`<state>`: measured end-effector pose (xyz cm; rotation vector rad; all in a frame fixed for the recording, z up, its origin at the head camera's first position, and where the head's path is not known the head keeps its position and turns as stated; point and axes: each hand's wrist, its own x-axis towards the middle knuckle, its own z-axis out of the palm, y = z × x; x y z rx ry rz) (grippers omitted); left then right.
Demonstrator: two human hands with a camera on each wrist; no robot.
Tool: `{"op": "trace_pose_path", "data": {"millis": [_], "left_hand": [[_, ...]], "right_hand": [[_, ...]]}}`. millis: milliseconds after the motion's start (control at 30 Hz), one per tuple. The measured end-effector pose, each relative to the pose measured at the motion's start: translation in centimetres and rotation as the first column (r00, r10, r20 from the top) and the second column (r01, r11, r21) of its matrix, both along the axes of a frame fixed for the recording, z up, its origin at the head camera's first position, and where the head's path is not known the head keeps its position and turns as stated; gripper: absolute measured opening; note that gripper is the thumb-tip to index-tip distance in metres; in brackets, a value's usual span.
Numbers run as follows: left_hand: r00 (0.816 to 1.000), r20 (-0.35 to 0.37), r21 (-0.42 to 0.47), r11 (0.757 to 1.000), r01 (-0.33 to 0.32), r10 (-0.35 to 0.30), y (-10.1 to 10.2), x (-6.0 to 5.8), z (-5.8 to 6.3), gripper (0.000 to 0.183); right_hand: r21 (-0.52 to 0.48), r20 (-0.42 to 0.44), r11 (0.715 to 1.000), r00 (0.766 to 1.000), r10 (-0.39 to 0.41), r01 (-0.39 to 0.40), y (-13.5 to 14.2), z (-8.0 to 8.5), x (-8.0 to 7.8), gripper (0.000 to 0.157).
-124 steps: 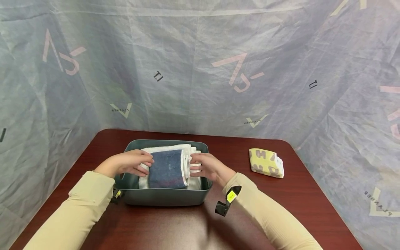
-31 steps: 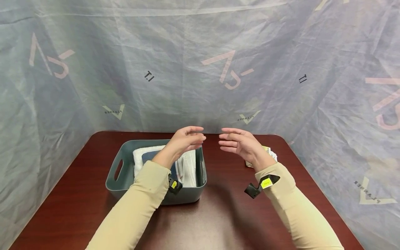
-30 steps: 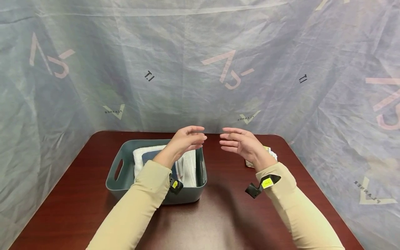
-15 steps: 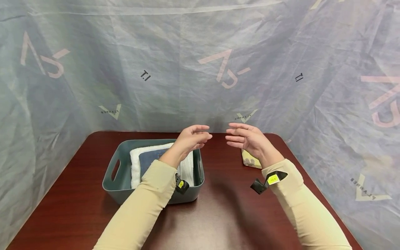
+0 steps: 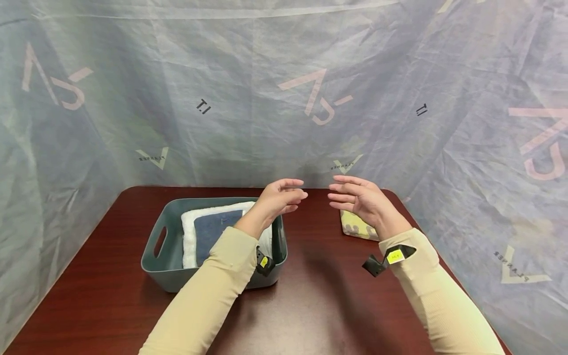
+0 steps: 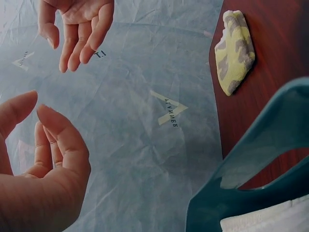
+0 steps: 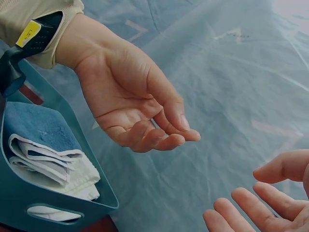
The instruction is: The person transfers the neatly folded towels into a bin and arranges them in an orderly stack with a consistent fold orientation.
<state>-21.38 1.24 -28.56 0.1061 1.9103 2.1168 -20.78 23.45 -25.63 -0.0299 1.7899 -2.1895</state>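
My left hand [image 5: 277, 202] hovers in the air above the right side of the basket, its fingers loosely bent and holding nothing. My right hand [image 5: 366, 202] is raised to the right of it, palm facing inward, fingers relaxed and nothing in them. Behind and below the right hand lies a folded yellow towel [image 5: 357, 228] with grey-brown patterning, partly covered by that hand in the head view. A folded blue towel [image 7: 41, 126] sits on top of a white towel [image 5: 189, 241] inside the grey-green basket [image 5: 166, 283]. The left forearm hides part of both.
A dark red-brown table [image 5: 306, 305] carries the basket on its left and the yellow towel toward its back right. Grey printed sheeting [image 5: 248, 123] hangs close behind the table and along both sides. Oval handle holes [image 5: 160, 241] pierce the basket's ends.
Both hands have left the basket, rising and moving right. The blue towel stays inside the basket. Over the last second the hands drift slightly further right and a little apart, as the view turns rightward.
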Motion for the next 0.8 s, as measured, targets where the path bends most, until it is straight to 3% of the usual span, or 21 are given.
{"op": "trace_pose_path", "data": {"millis": [400, 800], "left_hand": [[1.000, -0.006, 0.102, 0.994, 0.025, -0.025, 1.5, -0.2, -0.3, 0.039], [0.999, 0.002, 0.170, 0.984, 0.050, -0.051, 3.1, -0.2, -0.4, 0.039]], "right_hand": [[-0.027, 0.009, 0.999, 1.000, -0.018, 0.018, 1.6, 0.1, 0.2, 0.052], [-0.059, 0.019, 0.998, 0.999, -0.035, 0.036, 2.9, -0.1, 0.3, 0.045]]}}
